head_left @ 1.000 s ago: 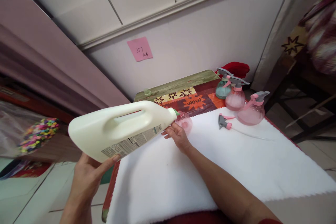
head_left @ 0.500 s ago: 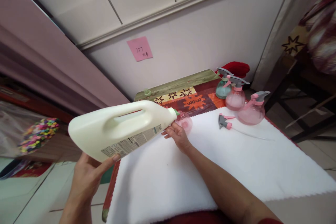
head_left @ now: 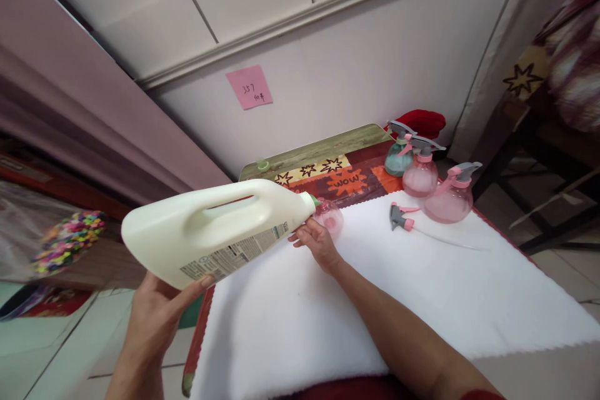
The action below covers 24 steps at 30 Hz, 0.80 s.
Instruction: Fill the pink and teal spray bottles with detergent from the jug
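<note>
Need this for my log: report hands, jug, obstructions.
Left hand supports tilted jug. Right hand by its neck. Spout at pink bottle. Loose sprayer, right, not blocking.

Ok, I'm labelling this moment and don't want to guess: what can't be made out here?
- Head view: the mouth of the pink bottle, hidden by the green spout; any flow is unseen.
- Head view: most fingers of the left hand, hidden behind the jug.
- Head view: print on the label, too small.
- Head view: the patterned bundle, blurred, cut off by the right edge.
</note>
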Each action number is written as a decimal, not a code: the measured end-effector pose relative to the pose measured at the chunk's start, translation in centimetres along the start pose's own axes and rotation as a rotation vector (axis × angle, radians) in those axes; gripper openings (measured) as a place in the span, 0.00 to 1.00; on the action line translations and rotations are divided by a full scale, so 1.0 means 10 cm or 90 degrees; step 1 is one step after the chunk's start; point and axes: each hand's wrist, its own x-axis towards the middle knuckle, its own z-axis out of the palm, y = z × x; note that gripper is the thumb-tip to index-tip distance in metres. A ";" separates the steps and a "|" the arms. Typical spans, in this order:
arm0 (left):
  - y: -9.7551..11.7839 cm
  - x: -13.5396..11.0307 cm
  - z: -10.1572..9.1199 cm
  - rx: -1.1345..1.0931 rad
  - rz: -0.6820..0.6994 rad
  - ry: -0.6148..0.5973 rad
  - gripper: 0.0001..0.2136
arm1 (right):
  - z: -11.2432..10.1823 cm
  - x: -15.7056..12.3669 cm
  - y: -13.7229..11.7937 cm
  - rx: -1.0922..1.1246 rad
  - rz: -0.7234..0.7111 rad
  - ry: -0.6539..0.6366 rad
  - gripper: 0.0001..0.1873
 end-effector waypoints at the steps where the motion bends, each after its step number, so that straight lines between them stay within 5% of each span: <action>1: 0.00 0.00 0.00 0.004 0.001 -0.002 0.37 | 0.00 0.00 0.00 0.001 0.001 0.001 0.21; 24: 0.07 -0.01 0.03 0.023 -0.012 0.002 0.34 | -0.01 0.00 -0.01 -0.004 0.001 -0.001 0.21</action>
